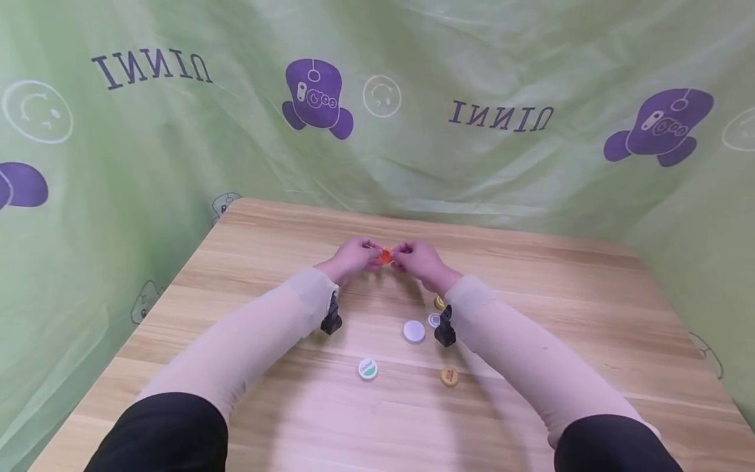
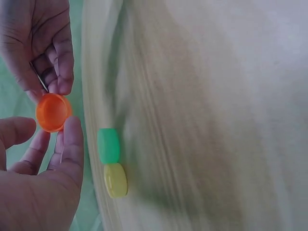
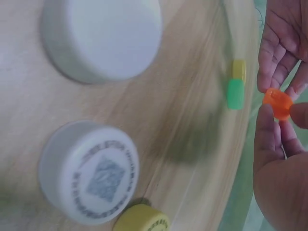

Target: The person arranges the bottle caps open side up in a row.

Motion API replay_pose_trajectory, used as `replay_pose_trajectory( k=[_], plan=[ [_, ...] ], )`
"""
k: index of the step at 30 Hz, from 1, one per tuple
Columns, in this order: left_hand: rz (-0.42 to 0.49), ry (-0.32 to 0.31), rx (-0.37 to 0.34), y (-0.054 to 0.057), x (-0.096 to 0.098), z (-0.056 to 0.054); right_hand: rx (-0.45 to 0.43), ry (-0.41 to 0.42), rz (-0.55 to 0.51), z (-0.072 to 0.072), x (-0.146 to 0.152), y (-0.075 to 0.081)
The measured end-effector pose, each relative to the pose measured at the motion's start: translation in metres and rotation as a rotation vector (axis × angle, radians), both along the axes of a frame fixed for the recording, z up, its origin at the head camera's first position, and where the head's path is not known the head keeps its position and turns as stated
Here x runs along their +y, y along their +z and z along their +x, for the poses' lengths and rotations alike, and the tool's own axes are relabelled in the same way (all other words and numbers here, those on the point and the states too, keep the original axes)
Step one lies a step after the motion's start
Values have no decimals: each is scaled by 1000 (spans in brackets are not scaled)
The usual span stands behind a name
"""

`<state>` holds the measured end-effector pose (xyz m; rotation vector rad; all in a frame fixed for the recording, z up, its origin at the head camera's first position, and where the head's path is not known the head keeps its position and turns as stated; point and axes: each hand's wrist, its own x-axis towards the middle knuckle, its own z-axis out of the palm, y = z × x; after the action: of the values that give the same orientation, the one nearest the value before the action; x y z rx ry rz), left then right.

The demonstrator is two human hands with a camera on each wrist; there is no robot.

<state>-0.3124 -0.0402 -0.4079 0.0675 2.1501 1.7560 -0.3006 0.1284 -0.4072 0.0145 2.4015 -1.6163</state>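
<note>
Together, left hand (image 1: 356,253) and right hand (image 1: 421,259) in a fingertip pinch on an orange cap (image 2: 53,112) (hollow inside).

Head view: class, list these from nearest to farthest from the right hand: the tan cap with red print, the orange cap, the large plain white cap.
1. Orange cap: at the fingertips of the right hand, on its left.
2. Large plain white cap: on the table, below the hand in the picture.
3. Tan cap with red print: lower still, farther right.
</note>
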Motion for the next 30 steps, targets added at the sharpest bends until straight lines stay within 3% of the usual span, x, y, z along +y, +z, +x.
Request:
replay_pose_trajectory(
  k=[9, 13, 21, 30],
  plan=[
    [-34, -3, 1, 0, 9, -10, -28, -88, -82, -9, 2, -3],
    [-59, 5, 4, 0, 12, -13, -39, -98, -68, -11, 3, -4],
    [-96, -12, -3, 0, 17, -15, -54, -64, -15, -17, 9, -13],
    [-101, -89, -45, 3, 21, -14, -90, -34, 7, -19, 14, -18]
  ],
)
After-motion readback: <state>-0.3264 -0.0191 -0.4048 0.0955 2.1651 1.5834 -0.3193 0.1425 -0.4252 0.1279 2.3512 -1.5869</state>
